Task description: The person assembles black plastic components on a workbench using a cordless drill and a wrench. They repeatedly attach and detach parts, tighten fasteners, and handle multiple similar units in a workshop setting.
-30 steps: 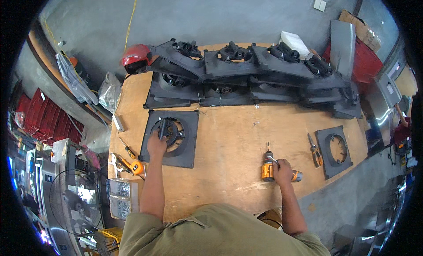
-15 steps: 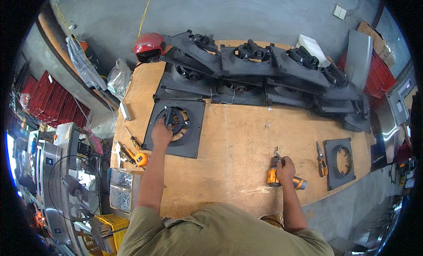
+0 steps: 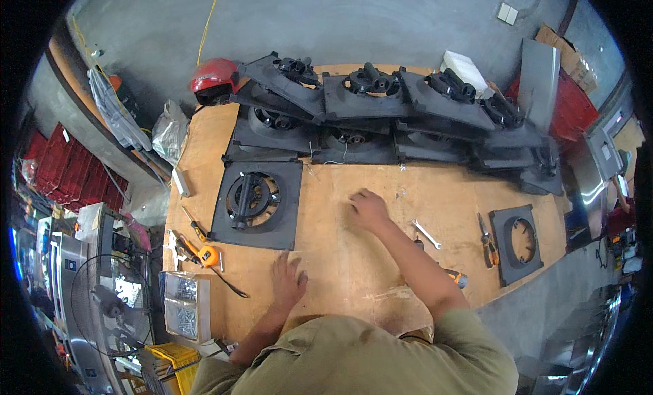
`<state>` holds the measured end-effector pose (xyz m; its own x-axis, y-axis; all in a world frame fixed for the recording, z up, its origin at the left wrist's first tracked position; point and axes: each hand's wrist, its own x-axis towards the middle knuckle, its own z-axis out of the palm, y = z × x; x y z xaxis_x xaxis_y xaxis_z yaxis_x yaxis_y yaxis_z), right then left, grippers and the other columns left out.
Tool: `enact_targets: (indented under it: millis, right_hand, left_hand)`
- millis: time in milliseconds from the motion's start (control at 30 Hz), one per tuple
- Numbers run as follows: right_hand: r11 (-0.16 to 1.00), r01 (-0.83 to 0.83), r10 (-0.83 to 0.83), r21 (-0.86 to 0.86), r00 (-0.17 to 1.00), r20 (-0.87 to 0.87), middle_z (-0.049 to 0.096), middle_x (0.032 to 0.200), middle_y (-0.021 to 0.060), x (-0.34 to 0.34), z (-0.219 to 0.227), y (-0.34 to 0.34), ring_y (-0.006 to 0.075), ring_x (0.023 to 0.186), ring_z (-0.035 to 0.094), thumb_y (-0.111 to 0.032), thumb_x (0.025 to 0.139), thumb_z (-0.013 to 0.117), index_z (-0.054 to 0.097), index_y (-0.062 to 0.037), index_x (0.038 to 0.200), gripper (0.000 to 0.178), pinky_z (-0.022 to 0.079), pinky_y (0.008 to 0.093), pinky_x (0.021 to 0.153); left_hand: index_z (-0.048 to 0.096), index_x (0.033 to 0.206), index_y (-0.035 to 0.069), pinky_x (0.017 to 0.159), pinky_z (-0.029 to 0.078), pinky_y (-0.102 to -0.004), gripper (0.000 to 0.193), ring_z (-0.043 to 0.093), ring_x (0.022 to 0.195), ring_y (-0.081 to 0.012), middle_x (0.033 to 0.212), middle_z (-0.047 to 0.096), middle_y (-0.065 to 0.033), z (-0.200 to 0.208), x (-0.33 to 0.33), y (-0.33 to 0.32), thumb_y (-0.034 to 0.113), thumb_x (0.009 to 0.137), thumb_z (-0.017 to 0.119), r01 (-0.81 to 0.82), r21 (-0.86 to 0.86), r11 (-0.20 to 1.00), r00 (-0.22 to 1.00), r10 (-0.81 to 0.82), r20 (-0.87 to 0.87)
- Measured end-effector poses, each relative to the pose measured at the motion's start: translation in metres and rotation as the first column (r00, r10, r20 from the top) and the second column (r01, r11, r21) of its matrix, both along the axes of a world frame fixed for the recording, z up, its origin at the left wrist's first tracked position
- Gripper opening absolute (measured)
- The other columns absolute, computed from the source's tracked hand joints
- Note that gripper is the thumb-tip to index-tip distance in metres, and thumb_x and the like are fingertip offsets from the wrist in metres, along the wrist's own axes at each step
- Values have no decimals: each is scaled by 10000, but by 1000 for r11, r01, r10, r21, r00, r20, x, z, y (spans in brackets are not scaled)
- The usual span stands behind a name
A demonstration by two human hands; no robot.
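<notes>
Over the near edge of the wooden tabletop is my left hand (image 3: 289,284), fingers apart and holding nothing. My right hand (image 3: 369,208) rests on the middle of the table, fingers loosely spread, with nothing visible in it. Beyond my left hand lies a square black plate (image 3: 286,218) with a round opening; a black tubular fitting (image 3: 243,201) sits across its ring. An orange and black cordless drill (image 3: 456,278) lies mostly hidden beneath my right forearm. Beside that forearm is a small open-ended wrench (image 3: 427,234).
Similar black plates (image 3: 364,102) are stacked along the back. One more plate (image 3: 502,249) lies at right, beside pliers (image 3: 488,245). At left are a screwdriver (image 3: 196,225), an orange tape measure (image 3: 209,256) and a box of screws (image 3: 185,320). A red helmet (image 3: 214,78) sits far left.
My left hand has let go of the tubular fitting and drawn back toward me. My right hand has left the drill and moved left across the table. The wrench now shows.
</notes>
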<state>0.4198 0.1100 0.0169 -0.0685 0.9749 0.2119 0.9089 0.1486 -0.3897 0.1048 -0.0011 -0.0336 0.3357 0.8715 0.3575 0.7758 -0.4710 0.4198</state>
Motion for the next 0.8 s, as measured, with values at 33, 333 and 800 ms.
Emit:
enact_targets:
  millis: [33,333,800]
  right_hand:
    - [999,10,-9,-35,999,44,654,1031,146,-16,1,28,337,971,641,-265,811,658,659,-95,1097,333,531,443,845]
    - [912,191,-136,-363,976,173,687,1108,158,-72,-6,133,325,1030,659,-457,838,671,568,-83,1239,558,545,444,821]
    - [942,274,-316,-196,919,-236,704,858,177,5,90,-116,352,830,677,-427,850,686,682,-38,893,392,531,431,732]
  left_hand:
    - [564,1191,45,1040,326,-572,448,424,1239,-461,1352,448,-268,-4,-1,-5,178,780,685,27,2,1000,1000,-27,7]
    - [602,1102,26,1055,321,-575,372,452,1234,-417,1301,494,-242,-6,-1,0,188,772,658,-71,-29,997,996,73,53]
    - [636,1075,52,1065,320,-540,339,446,1271,-337,1305,533,-182,-34,-3,1,239,793,652,-100,4,995,995,100,9]
